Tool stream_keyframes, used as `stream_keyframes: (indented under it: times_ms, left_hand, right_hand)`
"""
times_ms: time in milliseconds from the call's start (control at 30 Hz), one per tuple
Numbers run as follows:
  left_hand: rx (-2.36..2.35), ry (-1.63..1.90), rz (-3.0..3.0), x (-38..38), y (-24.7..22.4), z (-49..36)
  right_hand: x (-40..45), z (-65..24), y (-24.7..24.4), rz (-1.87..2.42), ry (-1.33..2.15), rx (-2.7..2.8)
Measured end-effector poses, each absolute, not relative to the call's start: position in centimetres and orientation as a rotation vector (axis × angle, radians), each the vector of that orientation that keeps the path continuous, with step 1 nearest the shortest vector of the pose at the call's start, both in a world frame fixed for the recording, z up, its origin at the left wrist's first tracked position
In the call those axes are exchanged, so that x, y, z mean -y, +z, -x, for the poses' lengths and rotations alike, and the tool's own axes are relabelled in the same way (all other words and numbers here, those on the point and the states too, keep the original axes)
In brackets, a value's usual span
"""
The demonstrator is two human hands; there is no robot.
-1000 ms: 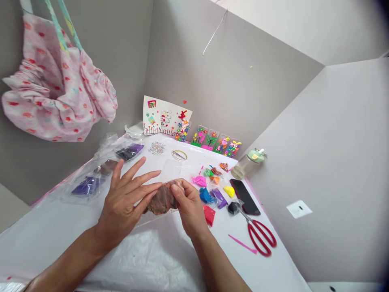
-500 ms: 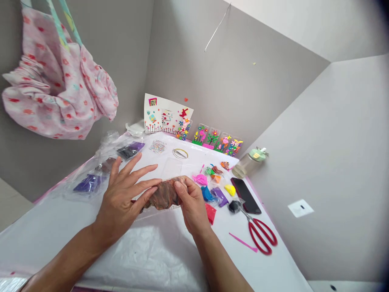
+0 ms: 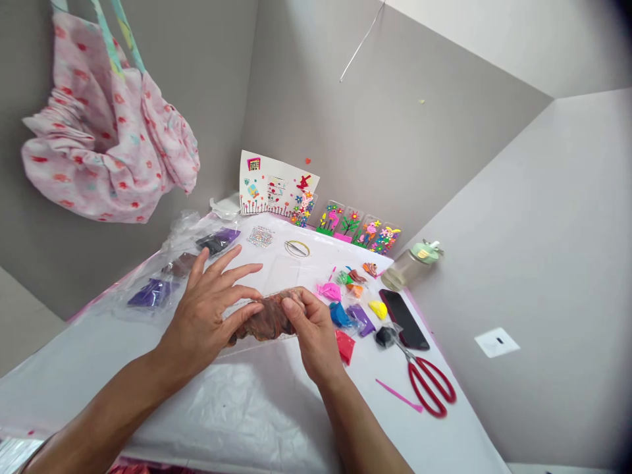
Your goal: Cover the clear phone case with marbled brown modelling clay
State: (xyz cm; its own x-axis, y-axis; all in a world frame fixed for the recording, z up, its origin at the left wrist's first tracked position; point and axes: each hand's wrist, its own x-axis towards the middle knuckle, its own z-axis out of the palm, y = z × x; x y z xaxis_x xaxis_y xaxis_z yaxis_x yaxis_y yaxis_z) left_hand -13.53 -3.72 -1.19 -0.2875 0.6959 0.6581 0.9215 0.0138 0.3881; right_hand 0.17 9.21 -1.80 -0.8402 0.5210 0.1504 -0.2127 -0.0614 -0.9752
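A brown packet (image 3: 271,317) is held over the desk (image 3: 237,408), its clear film glossy and wrinkled, its dark filling streaked with orange-brown. The desk is covered in thin white sheeting, creased toward the front. To the right, a soft yellow lump (image 3: 378,310) and a squarish red packet (image 3: 345,347) are laid out near scissors (image 3: 430,387) with looped red handles and a flat black phone (image 3: 405,322). At the back, clear panels (image 3: 351,222) decorated with bright flowers are stood beside a white card (image 3: 261,189), whose small marks are too fine to be read. The brown packet's right end is gripped by the right hand (image 3: 313,332), thumb laid on top. Its other end is touched by the left hand's (image 3: 200,322) thumb and forefinger, the remaining fingers fanned wide; whether it is pinched there cannot be told. Both forearms are angled inward from below.
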Motion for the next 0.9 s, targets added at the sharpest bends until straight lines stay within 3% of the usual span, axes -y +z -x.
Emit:
stream_keyframes:
  times_ms: [267,900]
  left_hand:
    - [2.262,-1.279,1.876,4.4,-0.9,15.0]
    - [2.293,-1.342,1.833,4.2,-1.2,14.5]
  right_hand:
    - [-9.4,-0.2,-1.6,0.330,1.919,1.750]
    - [-8.8,-0.1,-1.4,0.321,2.002,1.752]
